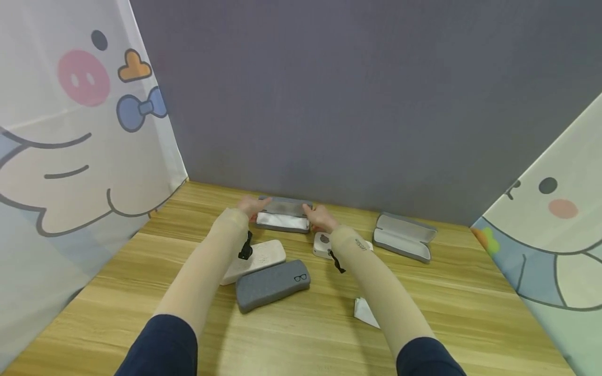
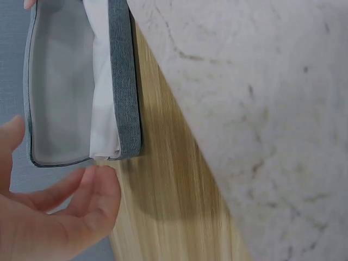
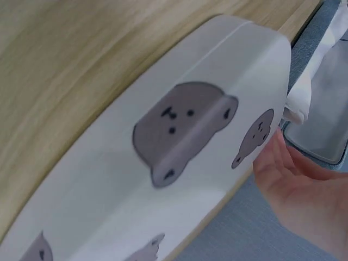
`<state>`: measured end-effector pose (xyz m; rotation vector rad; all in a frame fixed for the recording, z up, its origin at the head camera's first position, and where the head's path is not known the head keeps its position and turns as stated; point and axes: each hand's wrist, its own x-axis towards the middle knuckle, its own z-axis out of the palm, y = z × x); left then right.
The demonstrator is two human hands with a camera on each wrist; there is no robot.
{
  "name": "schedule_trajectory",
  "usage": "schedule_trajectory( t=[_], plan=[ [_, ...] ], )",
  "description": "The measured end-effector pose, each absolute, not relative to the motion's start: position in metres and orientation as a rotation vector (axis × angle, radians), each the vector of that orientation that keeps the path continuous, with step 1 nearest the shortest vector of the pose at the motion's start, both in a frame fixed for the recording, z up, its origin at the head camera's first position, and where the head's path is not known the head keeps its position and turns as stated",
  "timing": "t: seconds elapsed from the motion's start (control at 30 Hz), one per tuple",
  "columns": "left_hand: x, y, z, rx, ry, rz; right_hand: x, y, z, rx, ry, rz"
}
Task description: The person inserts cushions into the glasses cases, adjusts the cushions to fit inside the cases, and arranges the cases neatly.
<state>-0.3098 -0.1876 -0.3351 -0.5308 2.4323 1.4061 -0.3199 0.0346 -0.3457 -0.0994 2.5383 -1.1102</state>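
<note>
An open grey glasses case [image 1: 284, 228] holds a folded white cloth [image 1: 282, 221] in its base, with its lid raised at the back. My left hand [image 1: 250, 204] is at the case's left end; in the left wrist view its fingertips [image 2: 100, 174] are right at the base's end corner, and the thumb stands apart beside the lid. At the opposite end is my right hand [image 1: 321, 216], its thumb by the lid's edge. The right wrist view shows its fingers [image 3: 274, 155] at the case's end, partly behind a white case with bear prints [image 3: 185, 130].
Under my left forearm lies a white case [image 1: 265, 254], beside a closed grey glasses case [image 1: 273, 284]. Another grey case [image 1: 404, 236] stands open at the right. A white cloth [image 1: 364, 310] is partly under my right forearm. A grey partition [image 1: 357, 104] rises behind the table.
</note>
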Motion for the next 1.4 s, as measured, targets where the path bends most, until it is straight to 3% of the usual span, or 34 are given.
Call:
schedule_trajectory(
  t=[0.43,1.0,1.4],
  plan=[
    [-0.300,-0.181,-0.348,-0.533,2.347,1.464,-0.318,0.033,-0.358,-0.050,2.471,-1.158],
    [-0.302,-0.184,-0.344,-0.530,2.364,1.507,-0.321,0.033,-0.346,0.055,2.195,-1.474],
    [-0.300,-0.192,-0.343,-0.372,2.400,1.457,-0.323,0.035,-0.339,0.015,2.165,-1.440]
  ],
)
